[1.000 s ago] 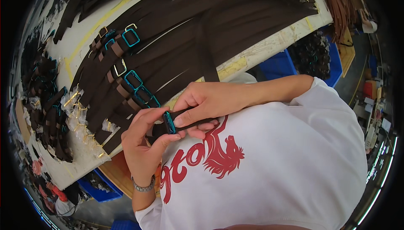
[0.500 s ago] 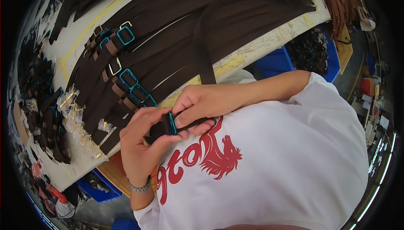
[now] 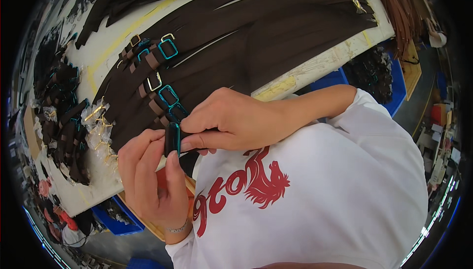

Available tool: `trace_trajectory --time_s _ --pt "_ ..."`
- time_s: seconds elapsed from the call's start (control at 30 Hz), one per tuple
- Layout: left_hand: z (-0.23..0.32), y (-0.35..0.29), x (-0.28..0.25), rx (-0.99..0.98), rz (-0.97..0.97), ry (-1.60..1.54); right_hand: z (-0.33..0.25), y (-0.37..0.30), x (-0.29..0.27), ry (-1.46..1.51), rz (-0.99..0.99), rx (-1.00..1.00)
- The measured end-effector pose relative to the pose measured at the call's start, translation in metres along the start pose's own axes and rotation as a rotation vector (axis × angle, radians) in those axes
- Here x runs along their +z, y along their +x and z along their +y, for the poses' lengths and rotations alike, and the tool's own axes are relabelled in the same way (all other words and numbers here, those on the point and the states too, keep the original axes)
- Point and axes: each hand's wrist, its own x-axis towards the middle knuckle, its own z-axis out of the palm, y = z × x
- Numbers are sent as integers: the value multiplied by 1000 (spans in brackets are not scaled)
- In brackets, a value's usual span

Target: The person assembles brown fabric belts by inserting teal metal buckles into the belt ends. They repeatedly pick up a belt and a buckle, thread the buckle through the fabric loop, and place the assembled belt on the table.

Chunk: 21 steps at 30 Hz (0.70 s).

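Observation:
Between my hands is a dark strap end with a teal-edged buckle, held upright in front of my shirt. My left hand pinches it from the left, thumb below and fingertips at its upper side. From the right, my right hand grips the strap right beside the buckle, thumb pressed along it; its other fingers are mostly hidden. Just beyond, dark brown straps lie in a broad layer over the table. Several have teal-wrapped buckles and brown loops at their near left ends, and one shows a bare metal frame.
Left on the pale table sits a heap of finished-looking dark straps, beside gold hardware in clear plastic. Below the table edge stand blue bins. Reddish-brown strips hang at the far right corner.
Both hands have moved left and slightly up with the buckle, which now stands more edge-on. My left fingers have spread more, and the strap length rising beyond my right hand is out of sight.

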Motion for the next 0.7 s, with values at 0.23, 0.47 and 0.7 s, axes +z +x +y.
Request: trace_trajectory --time_s 0.23,0.47,0.7 --pt "1 44 -44 318 267 133 -47 94 -26 -193 93 -492" --pt "-39 61 -78 124 402 -1185 -88 112 -39 -842 -12 -715" --pt "-34 61 -44 146 261 -654 -69 109 -30 152 -519 -58"
